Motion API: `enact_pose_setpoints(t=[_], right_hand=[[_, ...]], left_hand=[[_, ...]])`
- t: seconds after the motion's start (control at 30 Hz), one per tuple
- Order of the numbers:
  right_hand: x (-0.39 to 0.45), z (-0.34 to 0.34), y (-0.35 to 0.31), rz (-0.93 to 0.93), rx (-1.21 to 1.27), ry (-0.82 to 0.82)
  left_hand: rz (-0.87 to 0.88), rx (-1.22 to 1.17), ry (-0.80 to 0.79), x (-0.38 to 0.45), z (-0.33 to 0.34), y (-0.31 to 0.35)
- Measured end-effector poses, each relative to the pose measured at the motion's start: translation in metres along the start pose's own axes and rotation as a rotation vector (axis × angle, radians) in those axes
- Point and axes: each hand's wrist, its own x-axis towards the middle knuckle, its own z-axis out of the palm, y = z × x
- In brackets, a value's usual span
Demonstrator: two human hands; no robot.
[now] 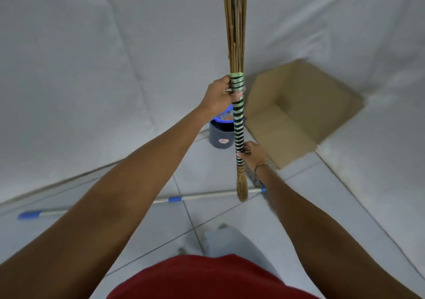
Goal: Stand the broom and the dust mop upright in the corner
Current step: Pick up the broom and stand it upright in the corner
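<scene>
Stick broom w/ green-striped wrapped handle [238, 123] upright, frame centre: left hand [220, 95] fingers clamp upper wrap, right hand [251, 153] fingers lower wrap (silver-blue dust-mop pole [174, 199] on floor).

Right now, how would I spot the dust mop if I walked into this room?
Look at the tiled floor before the white-draped corner. The dust mop lies flat there, behind the upright broom. Unlike the broom's green-striped handle, its pole is silver with blue bands.
</scene>
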Motion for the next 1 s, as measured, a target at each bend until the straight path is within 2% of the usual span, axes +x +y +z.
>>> enact_pose_setpoints(t=[0.2,0.4,0.53,0.77,1.0], right_hand=[[-0.02,-0.09,0.095,0.181,0.022,0.153],[-0.033,-0.17,0.207,0.342,0.05,0.247],[-0.026,-0.202,0.264,0.375,0.109,0.226],[0.038,-0.231,0.297,0.352,0.139,0.133],[0.166,-0.254,0.303,0.319,0.18,0.096]], left_hand=[[0.042,-0.027,-0.236,0.02,0.149,0.023],[0.001,0.009,-0.449,0.059,0.306,0.015],[-0.006,0.052,-0.541,0.077,0.379,0.01],[-0.016,0.063,-0.429,0.126,0.412,-0.002],[-0.05,-0.004,-0.358,0.243,0.421,-0.029]])
